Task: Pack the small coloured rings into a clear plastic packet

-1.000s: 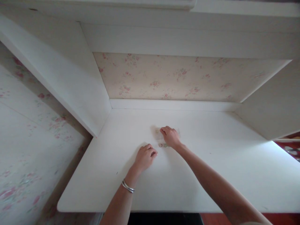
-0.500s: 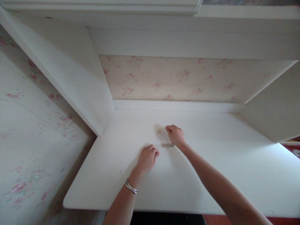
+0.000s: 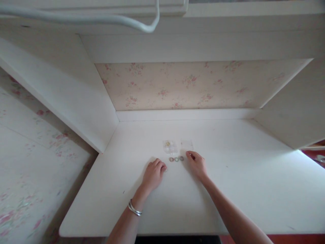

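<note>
Three small rings (image 3: 176,159) lie side by side in a row on the white desktop, between my hands. Just behind them lies a clear plastic bag (image 3: 173,148) with a small yellowish ring (image 3: 168,143) in or on it. A second clear bag (image 3: 187,144) lies flat to its right. My left hand (image 3: 153,173) rests on the desk with curled fingers, its fingertips closed at a small pale ring-like piece (image 3: 166,169). My right hand (image 3: 197,165) is pinched just right of the row, near the second bag; what its fingertips hold, if anything, cannot be made out.
The white desk (image 3: 243,193) is bounded by a left side panel (image 3: 76,88), a right panel (image 3: 291,112) and a floral back wall (image 3: 188,84). A cabinet overhangs it, and a white cable (image 3: 101,19) crosses the upper left.
My right hand has drawn back toward me and a little right, uncovering the second bag. My left hand stays low on the desk. The view has shifted, and a white cable has come into it.
</note>
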A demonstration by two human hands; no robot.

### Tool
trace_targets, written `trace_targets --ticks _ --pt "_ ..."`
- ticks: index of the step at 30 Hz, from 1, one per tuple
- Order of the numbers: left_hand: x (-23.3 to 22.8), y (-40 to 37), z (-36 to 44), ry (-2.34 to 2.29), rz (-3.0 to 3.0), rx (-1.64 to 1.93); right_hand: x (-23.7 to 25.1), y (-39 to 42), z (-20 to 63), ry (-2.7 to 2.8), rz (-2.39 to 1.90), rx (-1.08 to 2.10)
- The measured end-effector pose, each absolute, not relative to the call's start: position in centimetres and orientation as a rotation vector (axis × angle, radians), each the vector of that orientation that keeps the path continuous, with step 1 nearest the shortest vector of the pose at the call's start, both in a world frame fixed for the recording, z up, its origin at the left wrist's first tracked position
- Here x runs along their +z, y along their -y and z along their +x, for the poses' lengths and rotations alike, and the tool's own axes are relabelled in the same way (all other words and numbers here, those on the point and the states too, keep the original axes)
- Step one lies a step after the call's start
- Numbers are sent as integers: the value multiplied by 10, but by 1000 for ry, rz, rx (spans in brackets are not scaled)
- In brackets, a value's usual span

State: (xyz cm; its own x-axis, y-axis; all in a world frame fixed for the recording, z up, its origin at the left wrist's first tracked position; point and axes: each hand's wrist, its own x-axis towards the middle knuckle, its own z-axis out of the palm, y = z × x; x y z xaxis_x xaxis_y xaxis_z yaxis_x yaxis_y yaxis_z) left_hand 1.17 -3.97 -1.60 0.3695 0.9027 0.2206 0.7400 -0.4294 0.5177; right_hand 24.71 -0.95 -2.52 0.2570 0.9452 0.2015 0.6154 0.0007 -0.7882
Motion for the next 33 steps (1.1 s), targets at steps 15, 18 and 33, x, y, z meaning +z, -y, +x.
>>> trace_targets --ticks 15,18,33 --pt "-8 -32 38 -1556 1976 1008 -34 8 257 1522 -1615 555" --pt "-9 -52 46 -1599 2024 1002 -32 9 257 1535 -1619 560" --pt "-9 -58 54 -1761 2080 1032 -31 7 258 1569 -1637 571"
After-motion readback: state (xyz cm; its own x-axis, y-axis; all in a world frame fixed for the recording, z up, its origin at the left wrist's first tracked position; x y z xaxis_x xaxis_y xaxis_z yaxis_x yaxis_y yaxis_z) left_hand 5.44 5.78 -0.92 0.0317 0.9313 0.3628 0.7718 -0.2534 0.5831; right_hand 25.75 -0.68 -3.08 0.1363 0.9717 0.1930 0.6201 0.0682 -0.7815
